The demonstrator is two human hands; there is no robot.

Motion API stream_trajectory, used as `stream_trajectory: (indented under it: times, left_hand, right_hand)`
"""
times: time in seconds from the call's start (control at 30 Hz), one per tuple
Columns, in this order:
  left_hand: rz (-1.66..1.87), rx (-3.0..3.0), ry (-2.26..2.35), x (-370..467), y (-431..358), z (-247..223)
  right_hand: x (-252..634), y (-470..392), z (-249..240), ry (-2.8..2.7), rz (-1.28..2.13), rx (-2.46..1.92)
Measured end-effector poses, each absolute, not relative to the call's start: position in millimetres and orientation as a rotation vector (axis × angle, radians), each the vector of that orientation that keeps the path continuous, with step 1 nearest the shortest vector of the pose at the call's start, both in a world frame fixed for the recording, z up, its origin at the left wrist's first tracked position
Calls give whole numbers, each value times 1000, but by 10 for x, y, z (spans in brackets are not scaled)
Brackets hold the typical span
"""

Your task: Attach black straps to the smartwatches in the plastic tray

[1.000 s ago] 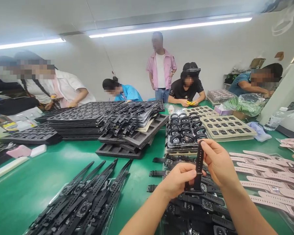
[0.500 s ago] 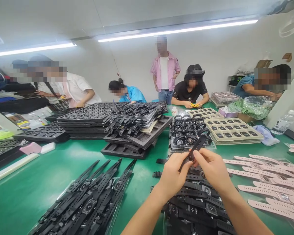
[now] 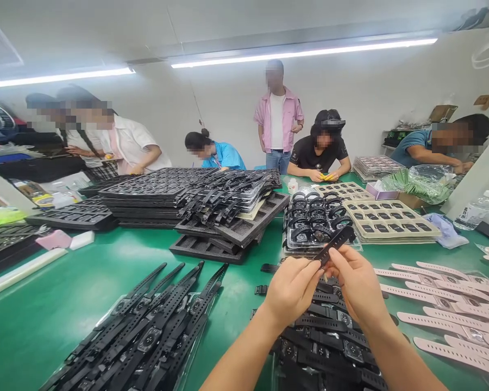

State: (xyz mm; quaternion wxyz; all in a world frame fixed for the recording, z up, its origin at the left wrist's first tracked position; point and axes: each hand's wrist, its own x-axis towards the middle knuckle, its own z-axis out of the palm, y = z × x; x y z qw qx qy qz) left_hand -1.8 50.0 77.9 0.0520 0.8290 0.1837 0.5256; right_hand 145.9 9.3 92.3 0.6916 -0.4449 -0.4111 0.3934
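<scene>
Both of my hands pinch a black watch strap (image 3: 336, 244), held up over the bench with its holed end pointing away to the right. My left hand (image 3: 293, 285) grips its near end, and my right hand (image 3: 352, 274) holds it by the middle. Whether a watch body hangs on the strap is hidden by my fingers. Below my hands lie black smartwatches (image 3: 352, 347) in overlapping rows, straps spread flat. To the left is another batch of black smartwatches (image 3: 149, 339) on clear plastic trays. Pink watches (image 3: 452, 309) lie at the right.
Beyond my hands stands a tray of curled black watches (image 3: 318, 217), beside beige trays (image 3: 391, 220). Stacked black foam trays (image 3: 142, 201) fill the back left. A water bottle (image 3: 475, 209) stands at right. Several people work across the green table (image 3: 110, 260); a person in pink (image 3: 277, 117) stands behind.
The strap has tilted lower toward the right, showing more of its length. My right hand has shifted slightly right along with it; the view has turned a little left.
</scene>
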Motion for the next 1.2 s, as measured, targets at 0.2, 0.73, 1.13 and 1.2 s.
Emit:
stream_trajectory:
  times: [0.2,0.73,1.13,1.2]
  left_hand:
    - [1349,1766,776,14,477,888]
    - [1038,1414,471,-50,448,893]
    - [1103,1764,730,-150,477,1018]
    - [1061,1765,718,-163,483,1003]
  right_hand:
    - [1500,77,886,-1438,600,-1065]
    - [1536,-54,1008,-1564,585,-1227]
    - [1608,-3,940,-1304,810,-993]
    - [1636,-1,943,-1362,826,-986]
